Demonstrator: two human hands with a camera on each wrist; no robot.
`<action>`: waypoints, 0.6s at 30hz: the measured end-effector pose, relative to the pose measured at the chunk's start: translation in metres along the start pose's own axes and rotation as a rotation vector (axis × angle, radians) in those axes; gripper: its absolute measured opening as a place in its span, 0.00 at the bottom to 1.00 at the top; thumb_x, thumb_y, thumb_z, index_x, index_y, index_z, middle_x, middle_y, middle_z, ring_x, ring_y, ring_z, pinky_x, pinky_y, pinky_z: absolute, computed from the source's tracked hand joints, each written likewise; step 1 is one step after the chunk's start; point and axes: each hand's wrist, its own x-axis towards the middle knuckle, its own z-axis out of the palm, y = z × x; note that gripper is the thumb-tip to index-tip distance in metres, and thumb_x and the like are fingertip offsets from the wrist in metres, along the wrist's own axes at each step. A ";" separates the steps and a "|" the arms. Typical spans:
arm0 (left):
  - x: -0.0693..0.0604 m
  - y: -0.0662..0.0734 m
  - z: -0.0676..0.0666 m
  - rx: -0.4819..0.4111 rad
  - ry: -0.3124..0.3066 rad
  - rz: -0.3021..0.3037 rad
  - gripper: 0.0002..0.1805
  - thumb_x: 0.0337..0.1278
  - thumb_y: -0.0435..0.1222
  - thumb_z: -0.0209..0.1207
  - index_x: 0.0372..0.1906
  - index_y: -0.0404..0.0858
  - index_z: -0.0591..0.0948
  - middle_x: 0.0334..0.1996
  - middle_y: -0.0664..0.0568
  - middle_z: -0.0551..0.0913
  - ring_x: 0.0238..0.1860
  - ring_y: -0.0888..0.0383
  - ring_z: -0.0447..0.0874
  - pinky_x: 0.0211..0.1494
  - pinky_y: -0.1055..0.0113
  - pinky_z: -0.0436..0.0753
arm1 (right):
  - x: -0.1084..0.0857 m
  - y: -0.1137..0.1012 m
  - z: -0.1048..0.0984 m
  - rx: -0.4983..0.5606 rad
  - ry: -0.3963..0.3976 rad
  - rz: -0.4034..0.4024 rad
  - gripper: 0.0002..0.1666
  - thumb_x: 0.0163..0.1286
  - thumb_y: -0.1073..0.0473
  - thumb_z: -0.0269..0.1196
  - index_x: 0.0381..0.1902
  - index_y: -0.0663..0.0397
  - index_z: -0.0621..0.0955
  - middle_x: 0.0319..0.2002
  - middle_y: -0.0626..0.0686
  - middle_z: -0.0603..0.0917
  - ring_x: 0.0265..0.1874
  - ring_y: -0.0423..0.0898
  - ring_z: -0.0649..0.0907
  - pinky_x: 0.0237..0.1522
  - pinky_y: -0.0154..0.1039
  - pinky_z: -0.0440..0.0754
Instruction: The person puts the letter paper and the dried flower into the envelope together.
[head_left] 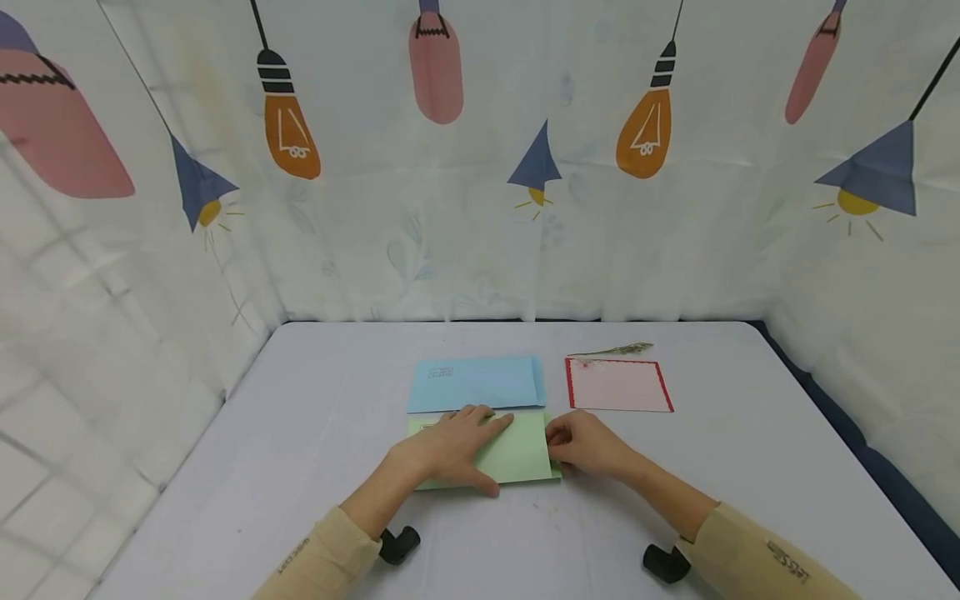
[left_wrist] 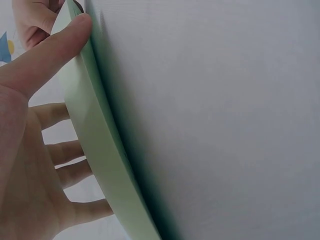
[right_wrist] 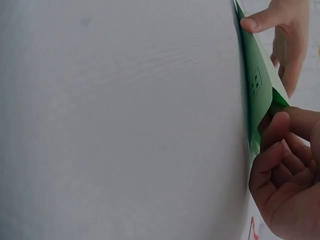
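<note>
A light green envelope (head_left: 521, 454) lies on the white table, its end at the right lifted into a gap in the right wrist view. My left hand (head_left: 457, 450) rests over it with fingers spread, the thumb along the near edge. At the right end, my right hand (head_left: 588, 446) has curled fingers and pinches the envelope's edge by the opening; its fingertips are partly hidden there. Just behind lies a pale blue envelope (head_left: 476, 387) with a small printed mark. To its right is a pink card (head_left: 618, 387) with a red border.
Behind the card lies a thin dried sprig (head_left: 630, 348). The white tabletop (head_left: 315, 433) runs back to a printed curtain (head_left: 480, 250). Black wrist devices (head_left: 400, 546) sit under both sleeves, close above the table.
</note>
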 end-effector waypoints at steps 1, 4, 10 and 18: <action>0.000 0.000 0.000 -0.001 -0.002 -0.002 0.58 0.51 0.68 0.68 0.83 0.52 0.58 0.72 0.50 0.65 0.70 0.52 0.65 0.70 0.46 0.69 | 0.000 0.000 0.000 0.016 -0.004 0.006 0.07 0.69 0.67 0.68 0.43 0.62 0.86 0.29 0.50 0.84 0.20 0.46 0.80 0.26 0.37 0.82; 0.000 0.000 0.000 -0.001 -0.004 -0.005 0.58 0.51 0.68 0.67 0.83 0.52 0.57 0.73 0.50 0.65 0.70 0.52 0.64 0.70 0.46 0.69 | 0.000 0.000 -0.001 0.058 -0.018 0.023 0.07 0.69 0.66 0.67 0.44 0.63 0.86 0.27 0.50 0.85 0.18 0.45 0.79 0.25 0.36 0.80; 0.000 0.000 0.000 0.001 -0.005 -0.005 0.58 0.51 0.69 0.68 0.83 0.52 0.57 0.73 0.50 0.65 0.70 0.52 0.64 0.70 0.46 0.69 | -0.003 -0.002 -0.004 0.094 -0.019 0.023 0.09 0.69 0.66 0.67 0.45 0.66 0.85 0.29 0.51 0.86 0.18 0.46 0.81 0.25 0.36 0.80; -0.002 0.000 0.000 0.005 -0.012 -0.005 0.58 0.51 0.68 0.68 0.83 0.51 0.58 0.74 0.49 0.63 0.72 0.51 0.62 0.71 0.45 0.68 | -0.007 0.001 -0.012 0.096 -0.014 0.019 0.09 0.69 0.62 0.70 0.44 0.62 0.87 0.32 0.51 0.88 0.21 0.48 0.83 0.28 0.40 0.83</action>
